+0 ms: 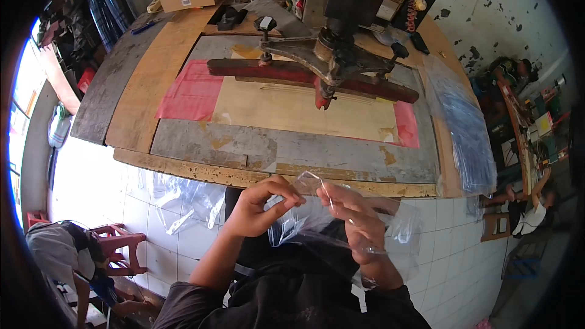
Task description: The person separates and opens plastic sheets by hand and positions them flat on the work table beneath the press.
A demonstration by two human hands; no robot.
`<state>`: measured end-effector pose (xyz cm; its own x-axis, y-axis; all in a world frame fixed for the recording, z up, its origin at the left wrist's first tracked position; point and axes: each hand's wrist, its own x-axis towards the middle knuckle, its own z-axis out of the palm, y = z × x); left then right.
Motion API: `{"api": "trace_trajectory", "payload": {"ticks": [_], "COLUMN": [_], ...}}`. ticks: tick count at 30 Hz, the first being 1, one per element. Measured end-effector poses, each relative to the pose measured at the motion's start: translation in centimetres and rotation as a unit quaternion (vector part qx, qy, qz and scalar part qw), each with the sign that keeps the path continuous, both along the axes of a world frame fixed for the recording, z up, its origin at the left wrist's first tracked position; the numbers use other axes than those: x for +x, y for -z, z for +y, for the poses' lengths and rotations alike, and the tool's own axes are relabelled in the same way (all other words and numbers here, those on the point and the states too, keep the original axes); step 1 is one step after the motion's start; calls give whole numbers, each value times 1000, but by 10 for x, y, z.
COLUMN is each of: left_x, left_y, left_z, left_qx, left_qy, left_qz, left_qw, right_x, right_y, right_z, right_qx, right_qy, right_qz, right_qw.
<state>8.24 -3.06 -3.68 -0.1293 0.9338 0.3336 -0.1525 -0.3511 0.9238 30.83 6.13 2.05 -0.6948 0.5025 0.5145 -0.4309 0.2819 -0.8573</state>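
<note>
R hand (358,219) has its grip on a thin, clear, crinkly plastic sheet (292,225), just in front of the worn brown wood-edged bench (183,167). L hand (259,207) nr sheet's edge, grip narrow, can't tell if holding.

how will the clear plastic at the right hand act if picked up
The clear plastic is probably floppy: it creases around the right hand. Being thin and see-through, it's likely light. Its bright glints suggest a smooth, perhaps slippery surface.

red bar (286,72) across table (201,170), room in front
</note>
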Motion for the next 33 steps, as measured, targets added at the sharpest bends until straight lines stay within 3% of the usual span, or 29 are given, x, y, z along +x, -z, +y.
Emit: {"api": "trace_trajectory", "payload": {"ticks": [4, 7, 10, 17, 19, 23, 26, 33], "left_x": [-6, 1, 4, 15, 16, 20, 17, 16], "left_y": [-24, -51, -51, -54, -53, -49, -45, -41], "left_z": [1, 7, 6, 4, 3, 1, -3, -1], "left_qx": [64, 145, 130, 135, 137, 126, 114, 88], "left_qy": [-2, -27, -39, -70, -67, -68, -66, -52], "left_qz": [31, 124, 172, 172, 166, 132, 139, 174], "left_qw": [997, 981, 976, 973, 974, 981, 982, 979], "right_x": [4, 5, -1, 2, 1, 4, 8, 6], "right_y": [0, 2, 2, 12, 17, 12, 19, 10], "right_z": [1, 2, 0, 1, 4, 6, 3, 4], "right_qx": [1, 20, 38, 29, 118, 160, 101, -8], "right_qy": [4, -33, -29, -33, -4, 19, 12, -20], "right_qz": [-55, -85, -81, -84, -76, -102, -120, -34], "right_qw": [998, 996, 996, 996, 990, 982, 988, 999]}}
